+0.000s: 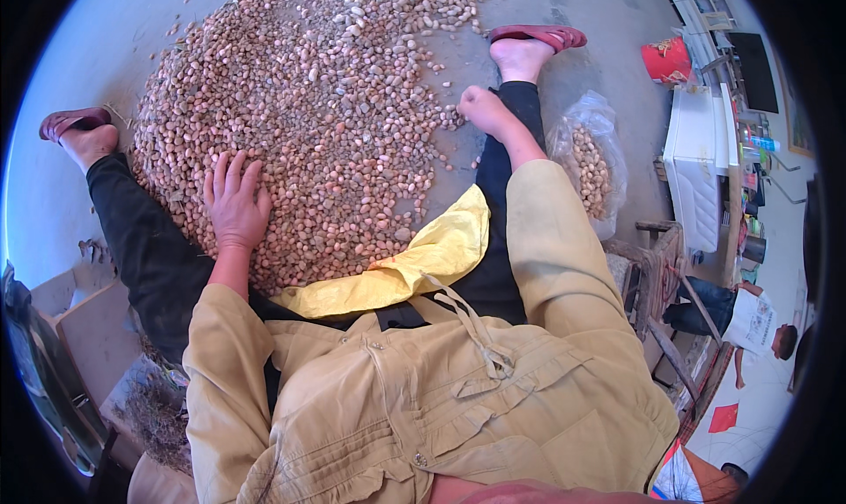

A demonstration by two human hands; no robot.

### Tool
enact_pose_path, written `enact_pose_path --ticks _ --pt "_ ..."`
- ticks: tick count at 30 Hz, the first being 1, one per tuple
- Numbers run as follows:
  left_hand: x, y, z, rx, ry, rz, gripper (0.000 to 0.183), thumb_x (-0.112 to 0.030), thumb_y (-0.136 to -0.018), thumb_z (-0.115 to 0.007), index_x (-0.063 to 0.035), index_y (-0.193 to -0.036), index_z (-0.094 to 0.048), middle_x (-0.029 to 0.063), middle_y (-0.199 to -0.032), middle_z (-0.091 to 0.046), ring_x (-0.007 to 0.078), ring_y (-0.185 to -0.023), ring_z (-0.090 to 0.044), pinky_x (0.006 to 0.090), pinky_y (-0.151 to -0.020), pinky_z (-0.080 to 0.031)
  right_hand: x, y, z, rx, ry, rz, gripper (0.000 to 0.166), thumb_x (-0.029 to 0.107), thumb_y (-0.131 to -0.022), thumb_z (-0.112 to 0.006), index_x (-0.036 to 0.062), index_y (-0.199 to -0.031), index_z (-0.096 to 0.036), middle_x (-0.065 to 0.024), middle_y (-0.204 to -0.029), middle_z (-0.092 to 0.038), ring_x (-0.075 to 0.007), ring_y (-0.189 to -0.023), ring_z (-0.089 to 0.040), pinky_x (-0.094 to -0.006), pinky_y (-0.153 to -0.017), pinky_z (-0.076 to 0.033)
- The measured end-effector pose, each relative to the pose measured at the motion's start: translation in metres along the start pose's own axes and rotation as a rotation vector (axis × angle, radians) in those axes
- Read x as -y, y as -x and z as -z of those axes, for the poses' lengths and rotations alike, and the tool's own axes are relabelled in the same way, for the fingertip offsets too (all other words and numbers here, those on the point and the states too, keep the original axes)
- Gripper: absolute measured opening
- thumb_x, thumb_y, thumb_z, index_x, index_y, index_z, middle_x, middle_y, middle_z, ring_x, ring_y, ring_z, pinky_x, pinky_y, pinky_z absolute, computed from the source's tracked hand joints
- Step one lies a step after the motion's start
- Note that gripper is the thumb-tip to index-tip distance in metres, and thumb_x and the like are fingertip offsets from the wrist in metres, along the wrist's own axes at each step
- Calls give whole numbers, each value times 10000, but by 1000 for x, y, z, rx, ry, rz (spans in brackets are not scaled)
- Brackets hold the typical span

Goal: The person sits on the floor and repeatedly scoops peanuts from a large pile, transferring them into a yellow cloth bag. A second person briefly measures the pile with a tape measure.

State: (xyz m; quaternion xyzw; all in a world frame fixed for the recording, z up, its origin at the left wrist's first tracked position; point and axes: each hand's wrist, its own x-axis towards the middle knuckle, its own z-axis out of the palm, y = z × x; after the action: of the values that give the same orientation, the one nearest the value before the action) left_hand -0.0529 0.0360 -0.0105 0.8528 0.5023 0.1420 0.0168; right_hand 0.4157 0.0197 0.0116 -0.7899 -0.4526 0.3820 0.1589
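Note:
A broad heap of unshelled peanuts (317,127) covers the floor between my outstretched legs. My left hand (236,206) lies palm down on the heap's left part, fingers somewhat spread, with peanuts under the fingertips. At the heap's right edge, beside my right shin, is my right hand (488,111). Its fingers are curled, and a few peanuts lie by the fingertips; whether anything is inside them is hidden. A yellow sack (396,273) stretches across my lap, along the near edge of the heap. To the right of my right leg stands a clear plastic bag (601,124) with peanuts inside.
A worn wooden chair frame (661,253) is close on my right, behind the bag. Farther right are a white cabinet (694,167), a red bucket (666,60) and a person (747,315). Boards (92,332) and dry plant matter (155,411) lie at my left.

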Motion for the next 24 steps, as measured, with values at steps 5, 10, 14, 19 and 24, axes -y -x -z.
enact_pose_path --ticks 5,10,14,19,24 --pt "1 1 -1 -7 6 -2 411 -227 -801 -589 -181 -1209 -589 30 -1390 -466 274 -1367 -324 469 -1125 -211 -6 27 69 -154 -328 -110 179 270 -861 -611 92 -879 -595 -30 -685 -562 -131 -529 -517 -291 -439 -386" --pt "-1 0 0 -10 32 -1 378 -238 -816 -580 -179 -1188 -604 33 -1378 -478 273 -1360 -334 473 -1122 -209 -97 72 181 -406 723 -80 364 338 -806 -637 -3 -932 -638 -214 -1007 -654 -390 -996 -609 -452 -854 -477" --pt "-2 -1 -2 -4 28 -1 383 -238 -811 -581 -181 -1189 -603 35 -1380 -477 272 -1362 -331 474 -1122 -208 -122 74 205 -290 997 -315 357 317 -804 -635 8 -982 -652 -199 -1060 -648 -370 -1025 -602 -441 -884 -473" --pt "3 3 -1 11 -6 12 395 -241 -801 -585 -187 -1191 -602 35 -1382 -474 270 -1366 -327 475 -1122 -206 13 39 76 -247 613 262 254 189 -794 -650 51 -1008 -652 -183 -1055 -642 -353 -1008 -603 -415 -869 -487" --pt "0 -1 -1 13 8 -3 408 -240 -789 -589 -190 -1194 -600 35 -1386 -471 272 -1367 -325 477 -1120 -206 2 4 -29 -225 619 514 177 138 -781 -643 73 -946 -640 -149 -1005 -623 -347 -962 -599 -434 -845 -488"
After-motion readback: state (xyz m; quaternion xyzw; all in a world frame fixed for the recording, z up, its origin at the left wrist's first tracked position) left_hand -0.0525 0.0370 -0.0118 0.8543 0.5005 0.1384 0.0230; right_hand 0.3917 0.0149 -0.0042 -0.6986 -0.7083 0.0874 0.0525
